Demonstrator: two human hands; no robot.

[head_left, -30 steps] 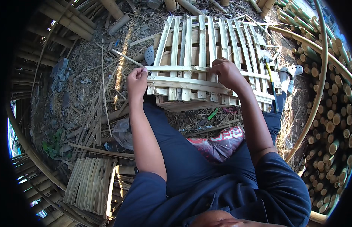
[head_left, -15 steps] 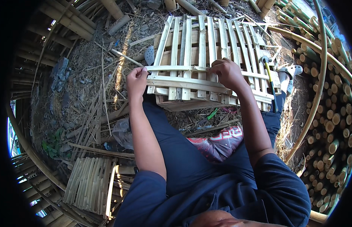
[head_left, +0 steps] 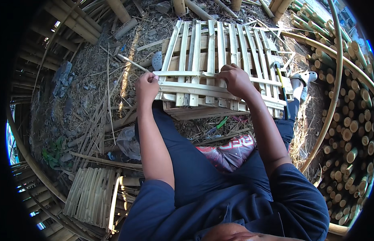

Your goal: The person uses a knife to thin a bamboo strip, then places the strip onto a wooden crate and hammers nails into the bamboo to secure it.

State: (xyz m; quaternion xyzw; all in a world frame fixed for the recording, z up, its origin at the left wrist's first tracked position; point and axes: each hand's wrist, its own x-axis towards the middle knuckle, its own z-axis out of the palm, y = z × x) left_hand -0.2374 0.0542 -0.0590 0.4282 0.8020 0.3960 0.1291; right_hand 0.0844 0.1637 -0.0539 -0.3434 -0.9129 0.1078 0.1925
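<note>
A panel of pale split-bamboo slats [head_left: 211, 44] lies in front of me on a low wooden base [head_left: 199, 113]. A thin bamboo strip [head_left: 177, 74] runs crosswise over the slats near their close ends. My left hand [head_left: 147, 86] pinches the strip's left end between thumb and fingers. Farther along it, my right hand [head_left: 236, 81] is closed with curled fingers on the same strip; its fingertips are partly hidden. Below lies a doubled crosspiece [head_left: 199, 88]. A claw hammer [head_left: 282, 82] with a yellow and black handle rests across the panel's right side.
A stack of bamboo slats [head_left: 90, 195] sits at lower left. Cut bamboo poles [head_left: 347, 132] are piled along the right, behind a bent pole [head_left: 335, 92]. A clear plastic bag [head_left: 128, 142] lies by my left leg. Scraps and straw litter the ground.
The view has shifted slightly. Both hands keep their places on the strip, the left turned a little with its fingers more curled. The hammer stays where it was.
</note>
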